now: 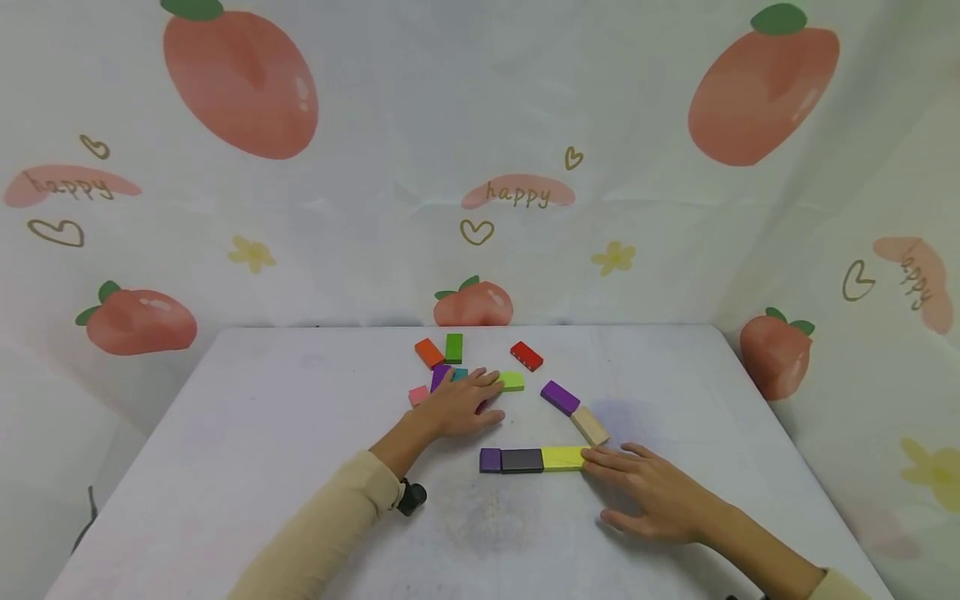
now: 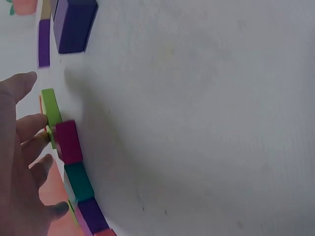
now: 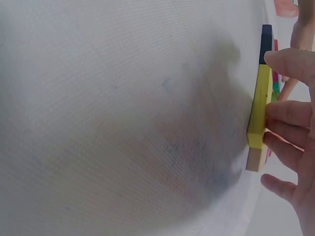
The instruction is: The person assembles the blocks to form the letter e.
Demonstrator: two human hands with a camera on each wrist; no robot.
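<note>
In the head view, the fingers of my left hand (image 1: 457, 406) are spread over a group of coloured blocks and reach to a lime green block (image 1: 512, 382). The left wrist view shows that block with a magenta block (image 2: 69, 142), a teal block (image 2: 79, 182) and a purple block (image 2: 92, 214) in a curved line. My right hand (image 1: 660, 496) has its fingertips on the right end of a yellow block (image 1: 562, 458), its thumb held apart. Left of the yellow one, a dark grey block (image 1: 521, 461) and a short purple block (image 1: 490, 461) continue a straight row.
Behind the row lie a plain wooden block (image 1: 590, 426) and a purple block (image 1: 560, 397), end to end at a slant. Farther back are a red block (image 1: 527, 356), a green block (image 1: 453, 348) and an orange block (image 1: 429, 353). A patterned curtain (image 1: 390, 208) hangs behind the white table (image 1: 285, 400).
</note>
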